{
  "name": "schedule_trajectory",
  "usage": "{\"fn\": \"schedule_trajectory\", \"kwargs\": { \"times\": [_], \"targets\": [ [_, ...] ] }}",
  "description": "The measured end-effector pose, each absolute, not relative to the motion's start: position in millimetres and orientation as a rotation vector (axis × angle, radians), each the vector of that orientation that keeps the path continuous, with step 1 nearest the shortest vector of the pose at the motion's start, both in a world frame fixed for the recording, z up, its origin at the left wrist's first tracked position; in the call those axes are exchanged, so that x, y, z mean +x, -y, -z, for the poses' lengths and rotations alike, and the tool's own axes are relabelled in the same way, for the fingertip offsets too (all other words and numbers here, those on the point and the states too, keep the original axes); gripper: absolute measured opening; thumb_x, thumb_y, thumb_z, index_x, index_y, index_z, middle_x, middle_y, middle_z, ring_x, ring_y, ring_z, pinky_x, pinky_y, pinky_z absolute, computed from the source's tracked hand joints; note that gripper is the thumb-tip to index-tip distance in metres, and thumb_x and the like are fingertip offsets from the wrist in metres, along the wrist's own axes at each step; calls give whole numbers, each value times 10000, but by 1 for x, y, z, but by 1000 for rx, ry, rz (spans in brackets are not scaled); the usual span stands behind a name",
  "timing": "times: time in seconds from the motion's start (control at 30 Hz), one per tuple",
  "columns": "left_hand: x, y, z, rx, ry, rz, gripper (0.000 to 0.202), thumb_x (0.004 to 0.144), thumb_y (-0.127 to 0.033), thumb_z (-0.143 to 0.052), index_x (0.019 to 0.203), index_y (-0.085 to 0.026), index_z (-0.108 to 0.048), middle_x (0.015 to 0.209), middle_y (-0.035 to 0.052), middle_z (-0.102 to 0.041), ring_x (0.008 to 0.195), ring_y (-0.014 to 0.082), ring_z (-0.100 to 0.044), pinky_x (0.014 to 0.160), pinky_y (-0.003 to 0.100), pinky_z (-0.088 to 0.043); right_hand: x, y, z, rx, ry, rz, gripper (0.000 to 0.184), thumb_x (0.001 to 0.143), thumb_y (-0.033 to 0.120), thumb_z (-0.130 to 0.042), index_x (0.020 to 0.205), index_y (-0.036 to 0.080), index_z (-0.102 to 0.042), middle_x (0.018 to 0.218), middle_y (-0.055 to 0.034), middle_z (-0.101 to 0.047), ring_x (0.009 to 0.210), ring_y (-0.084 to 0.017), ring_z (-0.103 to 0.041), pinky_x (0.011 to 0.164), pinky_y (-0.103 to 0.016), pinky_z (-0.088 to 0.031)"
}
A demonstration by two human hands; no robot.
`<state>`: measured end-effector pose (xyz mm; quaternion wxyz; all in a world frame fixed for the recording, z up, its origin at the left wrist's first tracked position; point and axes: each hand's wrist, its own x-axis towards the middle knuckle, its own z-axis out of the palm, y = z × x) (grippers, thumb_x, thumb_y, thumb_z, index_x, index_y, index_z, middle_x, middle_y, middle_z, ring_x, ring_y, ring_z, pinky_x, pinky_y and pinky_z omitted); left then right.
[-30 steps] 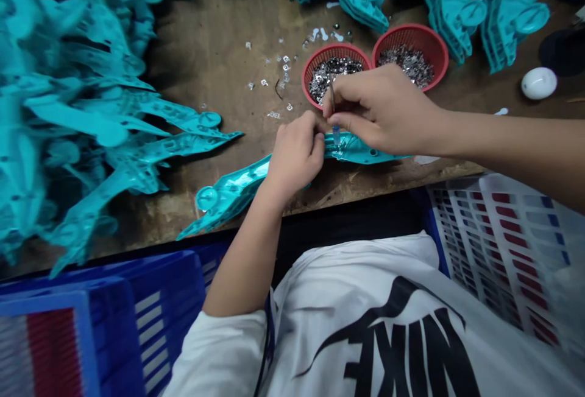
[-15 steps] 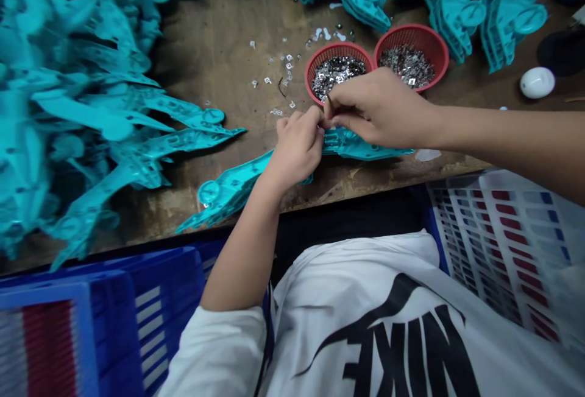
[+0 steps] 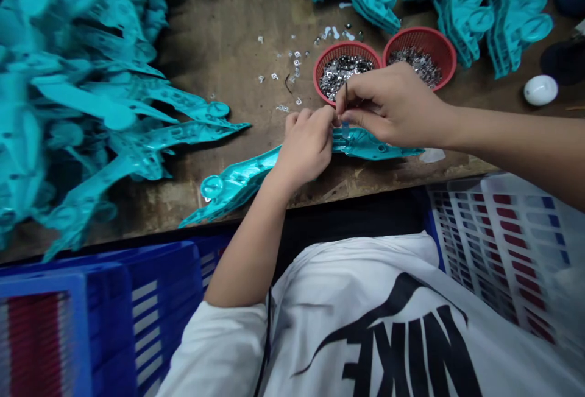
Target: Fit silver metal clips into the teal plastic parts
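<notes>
A long teal plastic part lies along the table's near edge, with a flat round disc toward its left end. My left hand is closed over its middle, fingertips bent down beside my other hand. Just right of it, my right hand pinches a thin tool with a dark upright shaft and a bluish lower end, held over the teal part. What the left fingertips press on is hidden. Directly behind the hands stand two red baskets, the left basket and the right basket, holding small shiny metal pieces.
A large heap of teal parts covers the table's left side. More teal parts stand in rows at the back. Small metal pieces lie scattered mid-table. A white egg-shaped object sits right. Blue crates and a white crate flank my lap.
The thin tool has gone from tilted to nearly upright in my right hand, and its bluish lower end now shows. Both hands and the teal part appear slightly farther right in view.
</notes>
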<state>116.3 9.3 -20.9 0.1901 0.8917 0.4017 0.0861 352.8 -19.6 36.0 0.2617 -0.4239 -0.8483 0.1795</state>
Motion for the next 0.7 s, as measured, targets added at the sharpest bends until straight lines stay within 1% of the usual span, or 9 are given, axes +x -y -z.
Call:
{"fn": "schedule_trajectory", "kwargs": {
  "times": [0.13, 0.23, 0.33, 0.4, 0.5, 0.53, 0.6, 0.67, 0.7],
  "targets": [
    [116, -11, 24, 2517, -1116, -279, 390, 1110, -158, -386, 1343, -242, -688, 1371, 149, -772, 1367, 372, -705, 1231, 542, -496, 353, 19, -36, -1162, 2288, -488, 312, 1211, 449, -577, 1182, 246, -813, 1146, -49, -874, 1083, -233, -819, 1002, -379, -673],
    [116, -11, 26, 2521, -1095, -283, 400, 1109, -154, -369, 1304, -247, -706, 1312, 138, -799, 1327, 355, -737, 1197, 518, -516, 353, 19, -37, -1162, 2284, -484, 320, 1215, 470, -569, 1185, 269, -815, 1143, -30, -874, 1067, -219, -817, 1013, -366, -665],
    [116, -12, 27, 2535, -1086, -264, 404, 1101, -147, -367, 1278, -247, -717, 1250, 131, -817, 1306, 352, -759, 1169, 509, -532, 352, 20, -36, -1168, 2297, -488, 315, 1216, 443, -569, 1210, 247, -815, 1136, -36, -868, 1053, -230, -822, 1031, -405, -671],
    [116, -12, 27, 2549, -1089, -249, 402, 1092, -148, -380, 1285, -244, -720, 1261, 136, -816, 1318, 360, -757, 1160, 511, -540, 352, 19, -33, -1171, 2305, -479, 330, 1222, 440, -562, 1220, 228, -815, 1144, -44, -863, 1067, -240, -827, 1039, -432, -676],
    [115, -13, 29, 2561, -1086, -233, 417, 1101, -146, -372, 1301, -241, -725, 1290, 145, -805, 1334, 366, -745, 1176, 525, -544, 352, 18, -30, -1143, 2302, -443, 348, 1236, 476, -561, 1206, 237, -811, 1131, -25, -861, 1052, -208, -819, 1018, -392, -669],
    [115, -14, 31, 2566, -1083, -243, 424, 1106, -147, -375, 1327, -242, -725, 1334, 150, -797, 1357, 367, -734, 1190, 530, -542, 352, 18, -30, -1139, 2298, -423, 327, 1236, 463, -574, 1202, 236, -806, 1118, -19, -859, 1041, -193, -814, 1008, -373, -661],
    [115, -14, 35, 2585, -1077, -296, 446, 1118, -155, -398, 1430, -242, -703, 1492, 166, -757, 1441, 377, -691, 1221, 543, -533, 352, 19, -31, -1150, 2302, -379, 261, 1226, 395, -609, 1194, 214, -794, 1105, -15, -856, 1036, -176, -809, 999, -352, -646],
    [115, -14, 40, 2605, -1075, -361, 483, 1128, -166, -421, 1548, -239, -648, 1646, 181, -680, 1541, 391, -628, 1258, 554, -517, 351, 21, -34, -1179, 2328, -362, 201, 1209, 322, -638, 1186, 183, -782, 1110, -13, -852, 1062, -180, -814, 993, -351, -638],
    [115, -14, 42, 2611, -1074, -380, 501, 1132, -167, -423, 1588, -235, -621, 1684, 187, -652, 1576, 396, -602, 1279, 558, -505, 350, 22, -36, -1194, 2340, -362, 174, 1199, 295, -652, 1184, 174, -777, 1120, -8, -852, 1081, -186, -817, 991, -354, -635]
  ]
}}
